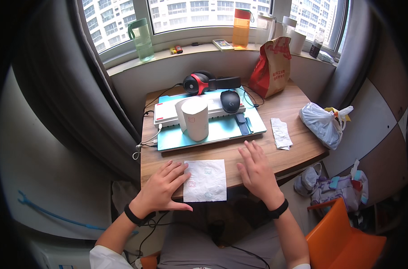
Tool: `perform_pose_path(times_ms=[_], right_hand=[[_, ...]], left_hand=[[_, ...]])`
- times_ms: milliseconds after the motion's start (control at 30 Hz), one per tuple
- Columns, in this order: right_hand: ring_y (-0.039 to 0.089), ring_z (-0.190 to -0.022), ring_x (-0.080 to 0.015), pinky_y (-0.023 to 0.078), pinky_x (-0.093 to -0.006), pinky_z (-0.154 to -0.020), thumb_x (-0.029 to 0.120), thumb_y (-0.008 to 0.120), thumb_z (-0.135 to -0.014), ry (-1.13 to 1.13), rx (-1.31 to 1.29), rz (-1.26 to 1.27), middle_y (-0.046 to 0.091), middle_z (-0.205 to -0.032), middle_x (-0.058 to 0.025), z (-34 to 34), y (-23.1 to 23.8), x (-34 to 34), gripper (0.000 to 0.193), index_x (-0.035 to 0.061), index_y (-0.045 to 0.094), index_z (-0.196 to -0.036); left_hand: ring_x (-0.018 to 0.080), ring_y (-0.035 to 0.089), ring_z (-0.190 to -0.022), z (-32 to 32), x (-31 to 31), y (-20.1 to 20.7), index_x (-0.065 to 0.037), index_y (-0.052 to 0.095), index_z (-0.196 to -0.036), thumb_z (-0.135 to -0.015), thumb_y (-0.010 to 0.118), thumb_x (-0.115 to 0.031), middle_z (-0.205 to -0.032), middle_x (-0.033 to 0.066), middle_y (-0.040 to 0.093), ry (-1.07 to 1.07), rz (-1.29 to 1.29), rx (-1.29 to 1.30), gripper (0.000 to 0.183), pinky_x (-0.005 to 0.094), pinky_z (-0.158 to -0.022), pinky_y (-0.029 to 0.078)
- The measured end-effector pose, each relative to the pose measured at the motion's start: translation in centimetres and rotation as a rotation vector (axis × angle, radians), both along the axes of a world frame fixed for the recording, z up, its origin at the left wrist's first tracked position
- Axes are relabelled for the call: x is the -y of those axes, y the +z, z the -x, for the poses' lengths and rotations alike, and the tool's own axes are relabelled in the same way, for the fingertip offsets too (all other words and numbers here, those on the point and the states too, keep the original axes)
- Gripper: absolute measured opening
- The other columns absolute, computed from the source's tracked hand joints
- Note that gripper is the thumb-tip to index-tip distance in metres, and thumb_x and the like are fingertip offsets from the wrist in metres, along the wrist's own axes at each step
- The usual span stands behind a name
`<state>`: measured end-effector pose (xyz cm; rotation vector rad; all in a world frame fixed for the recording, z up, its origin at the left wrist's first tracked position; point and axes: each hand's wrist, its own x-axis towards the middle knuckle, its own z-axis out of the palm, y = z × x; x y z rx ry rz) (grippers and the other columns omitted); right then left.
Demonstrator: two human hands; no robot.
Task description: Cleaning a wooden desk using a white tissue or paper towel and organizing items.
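White paper lies spread out, no fold made in it yet

White, square, thin tissue-like paper sheet [205,188] with small printed coloured figures lies near the front edge of the brown wood-grain table [290,105], its lower edge seeming to reach past the tabletop. The bare left hand [165,186] is open, fingers spread, its fingertips at the sheet's left edge and its thumb out below the lower left corner; it grips nothing. The bare right hand [259,172] is also open and empty, apart from the sheet on its right; whether it touches the wood, I cannot tell.

Judging by how things lie, the laying-out is done: the sheet is flat and single. Any folding or other shaping of it is not yet done. Farther right lies a narrow, folded white paper strip [281,134], perhaps a finished piece. The upright white paper roll [197,121] stands behind the sheet, a loose flap at its left side.
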<state>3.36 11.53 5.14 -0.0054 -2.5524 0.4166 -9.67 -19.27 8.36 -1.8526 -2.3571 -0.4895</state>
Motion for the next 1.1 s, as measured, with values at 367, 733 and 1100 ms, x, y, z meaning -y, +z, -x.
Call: perform_pose_path(times_ms=[367, 733, 1100], right_hand=[[0.042, -0.146, -0.0444, 0.028, -0.0551, -0.124, 0.024, 0.058, -0.100, -0.109, 0.059, -0.067, 0.054, -0.150, -0.0217, 0.4, -0.9, -0.2, 0.047, 0.0039, 0.059, -0.142], [0.045, -0.144, -0.0440, 0.029, -0.0525, -0.125, 0.022, 0.057, -0.099, -0.079, 0.061, -0.043, 0.057, -0.148, -0.0217, 0.2, -0.9, -0.3, 0.046, 0.0029, 0.060, -0.140], [0.045, -0.143, -0.0440, 0.029, -0.0527, -0.125, 0.022, 0.057, -0.098, -0.090, 0.078, -0.026, 0.057, -0.148, -0.0220, 0.3, -0.8, 0.1, 0.044, 0.0017, 0.062, -0.138]], left_hand=[[0.0418, 0.041, -0.148, -3.1, -5.5, -2.7, 0.001, 0.039, -0.157, -0.107, 0.053, -0.041, -0.161, 0.0256, 0.041, 0.055, 0.005, -0.012, 0.067, 0.0496, -0.125, 0.030], [0.0437, 0.043, -0.147, -3.7, 1.9, -1.8, 0.006, 0.043, -0.153, -0.106, 0.055, -0.031, -0.157, 0.0299, 0.044, 0.332, 0.128, -0.017, 0.061, 0.0516, -0.124, 0.029], [0.0470, 0.040, -0.147, -2.9, 1.1, -2.4, 0.009, 0.040, -0.153, -0.107, 0.051, -0.031, -0.156, 0.0345, 0.041, 0.414, 0.100, -0.024, 0.062, 0.0532, -0.124, 0.027]])
